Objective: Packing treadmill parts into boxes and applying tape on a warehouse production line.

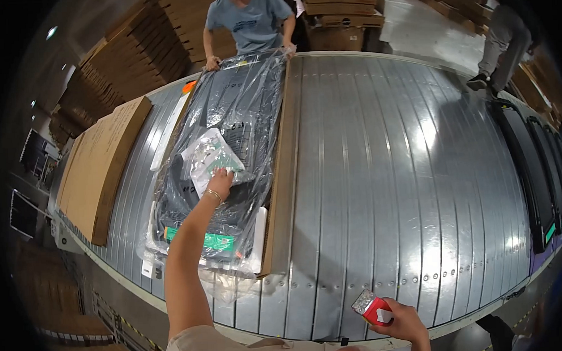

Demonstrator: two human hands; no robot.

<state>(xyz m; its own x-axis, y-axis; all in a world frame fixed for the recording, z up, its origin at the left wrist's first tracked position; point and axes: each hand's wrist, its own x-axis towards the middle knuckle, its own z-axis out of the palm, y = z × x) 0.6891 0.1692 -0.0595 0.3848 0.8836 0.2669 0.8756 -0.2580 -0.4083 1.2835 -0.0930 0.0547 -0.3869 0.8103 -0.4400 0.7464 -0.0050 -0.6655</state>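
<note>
The fingers (221, 173) of our left hand (219, 184) rest on the lower part of a white and green packet (209, 152), most of which lies beyond their tips, toward the far side. They are slightly bent; we cannot tell whether they pinch the packet or only press on it. The packet sits on a dark panel (253, 90) sheathed in clear plastic film (196, 126), within an open cardboard box (274, 228) on the slatted metal worktop (380, 172). A green label (218, 241) shows at the panel's near end.

Close to the near edge, well apart from the packet, our right hand (402, 321) has its fingers curled around a red item (377, 311) with a clear, glinting end. Across from us, a co-worker (249, 19) holds the film's far end with both hands. To our left lies a flat brown carton (101, 172); dark frames (521, 167) lie at the right end.
</note>
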